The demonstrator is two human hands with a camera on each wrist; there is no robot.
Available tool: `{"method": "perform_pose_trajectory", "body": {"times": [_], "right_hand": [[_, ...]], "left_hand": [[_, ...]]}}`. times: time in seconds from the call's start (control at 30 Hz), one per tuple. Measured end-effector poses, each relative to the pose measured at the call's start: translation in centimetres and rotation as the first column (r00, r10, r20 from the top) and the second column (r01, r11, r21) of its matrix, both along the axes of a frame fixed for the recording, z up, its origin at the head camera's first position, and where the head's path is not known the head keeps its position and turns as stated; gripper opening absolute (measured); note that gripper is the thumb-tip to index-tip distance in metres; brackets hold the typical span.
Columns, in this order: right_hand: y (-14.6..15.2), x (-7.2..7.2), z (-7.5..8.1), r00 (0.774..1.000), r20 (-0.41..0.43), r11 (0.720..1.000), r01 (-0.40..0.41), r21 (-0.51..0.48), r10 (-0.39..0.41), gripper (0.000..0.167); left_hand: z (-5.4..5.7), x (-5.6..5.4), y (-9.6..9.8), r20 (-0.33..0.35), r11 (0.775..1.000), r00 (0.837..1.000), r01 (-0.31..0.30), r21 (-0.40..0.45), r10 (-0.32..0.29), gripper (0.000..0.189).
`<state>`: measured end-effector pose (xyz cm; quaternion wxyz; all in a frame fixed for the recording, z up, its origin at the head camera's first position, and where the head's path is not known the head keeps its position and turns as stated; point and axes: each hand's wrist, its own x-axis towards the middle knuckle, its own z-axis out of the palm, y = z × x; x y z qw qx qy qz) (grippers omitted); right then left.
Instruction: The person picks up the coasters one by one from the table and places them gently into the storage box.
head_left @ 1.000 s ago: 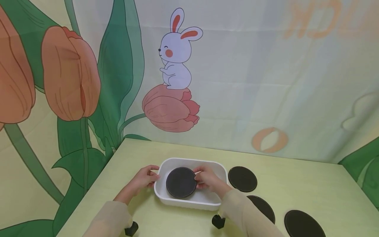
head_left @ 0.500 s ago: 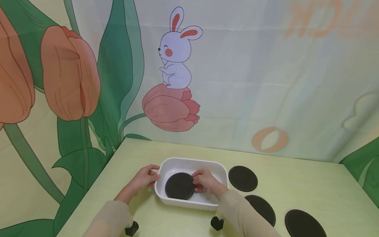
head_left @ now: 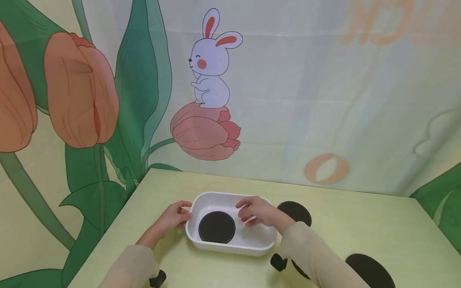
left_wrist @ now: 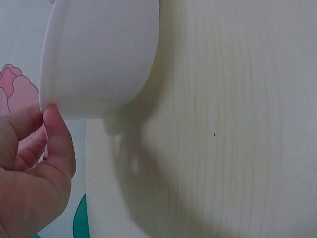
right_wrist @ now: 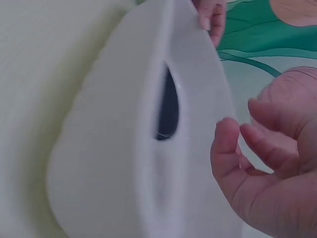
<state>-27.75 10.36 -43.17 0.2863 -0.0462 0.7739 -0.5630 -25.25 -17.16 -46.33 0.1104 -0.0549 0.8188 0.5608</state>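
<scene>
A white plastic bin (head_left: pixel 234 249) stands on the table in the head view. Flat in its left half lies a round black coaster (head_left: pixel 217 227); a dark sliver of that coaster (right_wrist: pixel 169 106) shows past the rim in the right wrist view. My left hand (head_left: pixel 175 218) pinches the bin's left end at the rim, and the left wrist view shows thumb and finger right at the rim of the bin (left_wrist: pixel 101 54). Over the bin's right half hovers my right hand (head_left: pixel 260 211), fingers loosely bent and holding nothing.
Right of the bin, one black coaster (head_left: pixel 298 211) lies partly behind my right wrist. Another coaster (head_left: pixel 301 271) is mostly hidden by my sleeve, and a further coaster (head_left: pixel 371 270) lies at the lower right. A printed cloth (head_left: pixel 273 100) hangs behind the table (head_left: pixel 360 224).
My right hand lowered the coaster onto the bin's floor, let it go, and moved right and up. The left hand stayed at the bin's left end.
</scene>
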Motion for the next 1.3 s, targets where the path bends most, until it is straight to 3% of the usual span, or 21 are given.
{"method": "perform_pose_trajectory", "body": {"times": [0.2, 0.4, 0.8, 1.07, 1.3], "right_hand": [[3.5, -1.0, 2.8, 0.998, 0.000, 0.998, -0.065, 0.008, 0.065, 0.038], [7.9, -2.0, 3.1, 0.998, -0.037, 0.999, -0.043, -0.014, 0.043, 0.051], [14.9, -2.9, 0.7, 0.993, -0.073, 0.995, 0.092, 0.027, -0.090, 0.048], [16.8, -2.8, -1.5, 0.982, -0.069, 0.978, 0.182, 0.104, -0.175, 0.056], [17.9, -2.5, -3.0, 0.976, -0.070, 0.964, 0.215, 0.159, -0.206, 0.058]], "left_hand": [[0.2, 0.0, 0.0, 0.000, 1.000, 1.000, -0.001, 0.005, 0.001, 0.037], [0.2, 0.0, -0.1, -0.004, 1.000, 1.000, 0.003, 0.005, -0.003, 0.037], [0.2, 0.2, 0.0, 0.002, 1.000, 1.000, -0.004, 0.023, 0.004, 0.036], [0.0, 0.2, 0.0, -0.002, 1.000, 1.000, -0.005, 0.008, 0.005, 0.037], [0.0, 0.1, 0.0, -0.002, 1.000, 1.000, -0.008, -0.002, 0.008, 0.037]]}}
